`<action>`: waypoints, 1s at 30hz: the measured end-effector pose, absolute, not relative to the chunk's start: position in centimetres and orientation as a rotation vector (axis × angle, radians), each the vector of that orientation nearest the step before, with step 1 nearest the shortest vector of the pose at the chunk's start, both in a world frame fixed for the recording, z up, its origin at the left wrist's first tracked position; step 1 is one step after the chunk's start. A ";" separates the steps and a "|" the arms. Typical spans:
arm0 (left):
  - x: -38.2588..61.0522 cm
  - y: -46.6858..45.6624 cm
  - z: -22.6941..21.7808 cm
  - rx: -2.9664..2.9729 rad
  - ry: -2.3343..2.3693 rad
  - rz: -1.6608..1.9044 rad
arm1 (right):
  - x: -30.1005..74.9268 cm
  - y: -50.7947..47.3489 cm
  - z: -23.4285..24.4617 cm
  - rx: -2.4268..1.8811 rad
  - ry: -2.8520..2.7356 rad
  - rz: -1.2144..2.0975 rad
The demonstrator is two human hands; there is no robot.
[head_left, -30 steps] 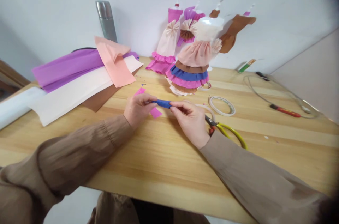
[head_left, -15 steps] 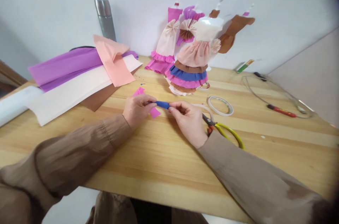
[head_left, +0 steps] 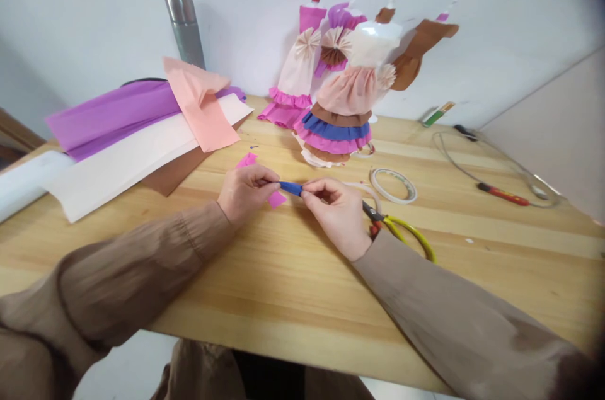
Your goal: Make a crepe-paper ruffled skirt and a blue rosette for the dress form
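Observation:
A small strip of blue crepe paper (head_left: 290, 188) is stretched between my two hands over the wooden table. My left hand (head_left: 246, 193) pinches its left end between thumb and fingers. Its right end is gripped by my right hand (head_left: 334, 211), thumb against the forefinger. Partly behind my left hand lies a pink paper strip (head_left: 278, 200). Scissors with yellow handles (head_left: 416, 235) rest beside my right wrist, their blades partly hidden. Beyond my hands stands a doll-sized paper dress (head_left: 357, 94) with white, peach, brown, blue and pink layers.
Purple (head_left: 123, 111), white and peach paper sheets (head_left: 198, 107) are piled at the left, with a grey flask (head_left: 185, 28) behind. Several paper dresses stand by the wall. On the right are a tape roll (head_left: 393, 186), a red-handled corded tool (head_left: 503, 194) and a green item (head_left: 437, 115).
The view has shifted slightly. Both hands keep their hold on the blue paper, with almost no movement of the fingers.

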State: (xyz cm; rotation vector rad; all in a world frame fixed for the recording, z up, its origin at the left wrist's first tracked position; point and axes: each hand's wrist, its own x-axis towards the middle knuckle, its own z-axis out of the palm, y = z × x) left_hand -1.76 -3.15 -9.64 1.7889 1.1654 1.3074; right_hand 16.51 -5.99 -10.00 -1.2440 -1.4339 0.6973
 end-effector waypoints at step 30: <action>-2.5 -2.4 -9.5 2.531 0.841 1.169 | 16.3 -7.4 -9.5 -1.018 -1.832 0.300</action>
